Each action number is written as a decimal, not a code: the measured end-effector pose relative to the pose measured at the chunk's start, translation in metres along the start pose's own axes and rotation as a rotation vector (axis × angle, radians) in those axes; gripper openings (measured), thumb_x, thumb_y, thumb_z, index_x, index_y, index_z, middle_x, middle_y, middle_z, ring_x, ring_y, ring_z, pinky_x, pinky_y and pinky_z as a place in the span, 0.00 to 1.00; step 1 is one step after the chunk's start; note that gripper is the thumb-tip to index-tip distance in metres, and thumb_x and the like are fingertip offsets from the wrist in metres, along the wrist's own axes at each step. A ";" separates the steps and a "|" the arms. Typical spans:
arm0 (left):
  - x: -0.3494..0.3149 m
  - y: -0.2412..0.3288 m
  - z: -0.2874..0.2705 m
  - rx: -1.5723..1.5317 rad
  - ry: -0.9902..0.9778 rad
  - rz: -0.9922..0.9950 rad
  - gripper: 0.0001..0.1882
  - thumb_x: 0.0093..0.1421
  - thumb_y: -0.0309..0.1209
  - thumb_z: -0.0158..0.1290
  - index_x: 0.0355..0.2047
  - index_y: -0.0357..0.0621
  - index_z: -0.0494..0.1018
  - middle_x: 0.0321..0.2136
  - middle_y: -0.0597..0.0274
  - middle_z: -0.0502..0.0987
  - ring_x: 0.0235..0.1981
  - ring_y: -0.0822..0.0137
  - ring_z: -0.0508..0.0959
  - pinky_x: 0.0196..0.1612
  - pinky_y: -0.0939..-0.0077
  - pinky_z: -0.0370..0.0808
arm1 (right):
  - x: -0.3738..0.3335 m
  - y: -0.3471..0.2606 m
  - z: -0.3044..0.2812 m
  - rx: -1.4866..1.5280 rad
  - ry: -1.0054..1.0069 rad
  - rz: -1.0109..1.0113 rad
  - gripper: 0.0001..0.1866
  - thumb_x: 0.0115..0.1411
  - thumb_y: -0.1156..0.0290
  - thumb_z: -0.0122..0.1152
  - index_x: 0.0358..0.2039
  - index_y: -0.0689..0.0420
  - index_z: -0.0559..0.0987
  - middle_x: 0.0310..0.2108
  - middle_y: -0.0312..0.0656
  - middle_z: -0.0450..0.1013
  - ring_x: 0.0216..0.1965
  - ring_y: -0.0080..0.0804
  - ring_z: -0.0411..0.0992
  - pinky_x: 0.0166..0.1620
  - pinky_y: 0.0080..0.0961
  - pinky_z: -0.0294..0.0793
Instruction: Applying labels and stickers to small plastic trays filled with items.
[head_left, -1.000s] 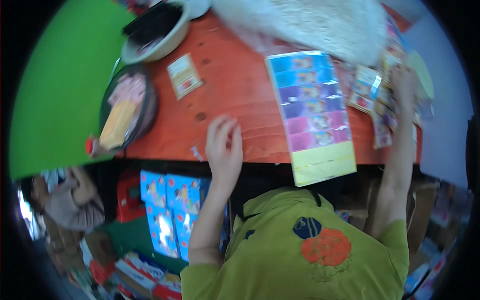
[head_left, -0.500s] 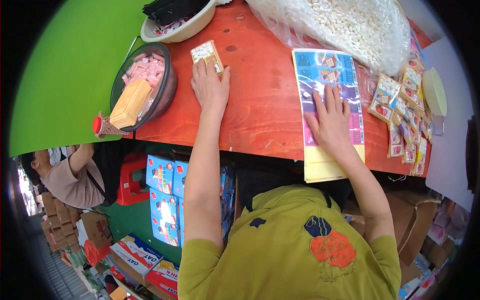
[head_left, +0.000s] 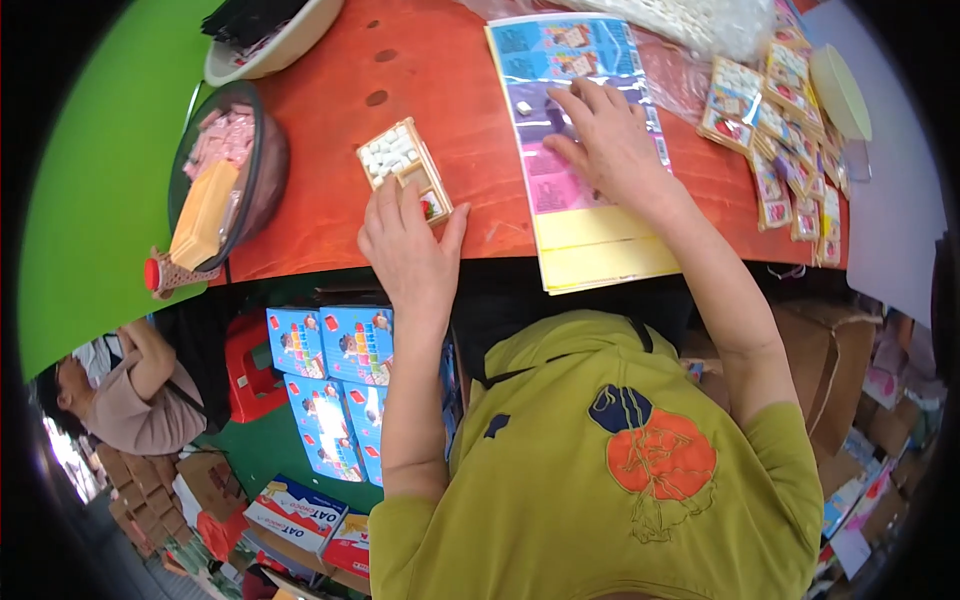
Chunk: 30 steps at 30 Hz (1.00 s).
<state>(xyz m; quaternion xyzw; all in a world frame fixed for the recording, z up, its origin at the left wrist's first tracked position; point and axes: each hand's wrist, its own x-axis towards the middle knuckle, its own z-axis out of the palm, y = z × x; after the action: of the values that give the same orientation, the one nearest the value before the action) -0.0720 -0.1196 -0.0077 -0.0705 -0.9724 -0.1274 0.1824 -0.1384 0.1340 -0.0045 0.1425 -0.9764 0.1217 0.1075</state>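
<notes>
My left hand (head_left: 408, 245) is at the near end of a small tan compartment tray (head_left: 402, 170), thumb by its right corner and fingers over its near left part. Small white blocks (head_left: 390, 152) fill the tray's far compartment; a bit of red and green shows in the near one, partly behind my fingers. My right hand (head_left: 620, 145) is over a stack of printed sheets (head_left: 600, 245) in blue, purple, pink and yellow. Its fingers are bent and apart, with nothing seen in them. A lone white block (head_left: 523, 108) lies on the sheets, left of those fingers.
Left stands a dark bowl (head_left: 270, 165) of pink wrapped pieces, a tan tray stack (head_left: 205, 215) on it. Several filled trays (head_left: 775, 130) are heaped right, near a clear bag of white blocks (head_left: 690, 25). Another person (head_left: 150, 400) is at lower left; blue boxes (head_left: 330, 350) stand below the table.
The view has shifted. My left hand has drawn the tray nearer and rightward, and it now lies more tilted. My right hand has lifted and curled its fingers, which lay flat on the sheets.
</notes>
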 end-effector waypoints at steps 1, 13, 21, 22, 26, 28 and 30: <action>-0.005 0.002 -0.004 -0.011 -0.002 0.008 0.30 0.56 0.43 0.63 0.52 0.37 0.70 0.57 0.44 0.67 0.59 0.47 0.66 0.57 0.52 0.63 | -0.001 0.009 0.001 0.068 0.004 -0.038 0.25 0.60 0.59 0.64 0.56 0.54 0.74 0.57 0.50 0.67 0.57 0.49 0.66 0.54 0.45 0.67; -0.054 0.069 -0.002 -1.119 -0.413 -0.637 0.13 0.63 0.32 0.60 0.40 0.32 0.78 0.26 0.59 0.81 0.24 0.73 0.79 0.28 0.79 0.77 | -0.053 0.037 -0.001 0.290 0.142 -0.178 0.15 0.59 0.66 0.65 0.45 0.58 0.80 0.55 0.45 0.71 0.56 0.46 0.67 0.58 0.39 0.67; -0.050 0.081 0.007 -1.479 -0.542 -0.925 0.13 0.61 0.27 0.60 0.40 0.28 0.77 0.28 0.56 0.81 0.23 0.72 0.80 0.26 0.81 0.78 | -0.047 0.036 0.006 0.341 0.205 -0.234 0.12 0.59 0.69 0.63 0.43 0.57 0.80 0.48 0.43 0.74 0.50 0.45 0.71 0.53 0.38 0.70; -0.052 0.082 0.007 -1.480 -0.541 -0.915 0.13 0.61 0.27 0.60 0.40 0.28 0.77 0.28 0.56 0.81 0.23 0.72 0.80 0.26 0.81 0.78 | -0.040 0.026 0.005 0.361 0.176 -0.215 0.11 0.59 0.69 0.63 0.42 0.57 0.80 0.45 0.44 0.74 0.47 0.47 0.72 0.50 0.39 0.72; -0.056 0.087 0.010 -1.455 -0.547 -0.872 0.13 0.61 0.28 0.61 0.39 0.28 0.77 0.27 0.57 0.81 0.21 0.72 0.79 0.24 0.81 0.76 | -0.014 -0.008 0.016 0.212 0.131 -0.163 0.11 0.59 0.69 0.61 0.42 0.57 0.80 0.39 0.47 0.75 0.41 0.50 0.75 0.43 0.41 0.75; -0.061 0.082 0.017 -1.464 -0.654 -0.927 0.11 0.62 0.27 0.59 0.39 0.29 0.77 0.26 0.58 0.81 0.21 0.72 0.79 0.24 0.81 0.78 | -0.012 -0.016 0.022 0.218 0.038 -0.152 0.12 0.59 0.70 0.60 0.43 0.58 0.81 0.39 0.49 0.75 0.42 0.49 0.75 0.44 0.41 0.75; -0.063 0.084 0.018 -1.477 -0.651 -0.984 0.10 0.63 0.27 0.58 0.37 0.30 0.77 0.25 0.58 0.80 0.20 0.72 0.79 0.24 0.81 0.78 | 0.003 -0.009 0.011 0.224 -0.063 -0.135 0.12 0.60 0.70 0.59 0.43 0.58 0.81 0.39 0.50 0.76 0.44 0.49 0.75 0.45 0.41 0.75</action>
<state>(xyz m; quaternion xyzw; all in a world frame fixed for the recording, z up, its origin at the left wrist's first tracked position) -0.0046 -0.0405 -0.0284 0.2181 -0.5694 -0.7477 -0.2630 -0.1403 0.1215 -0.0123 0.2228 -0.9478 0.2178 0.0681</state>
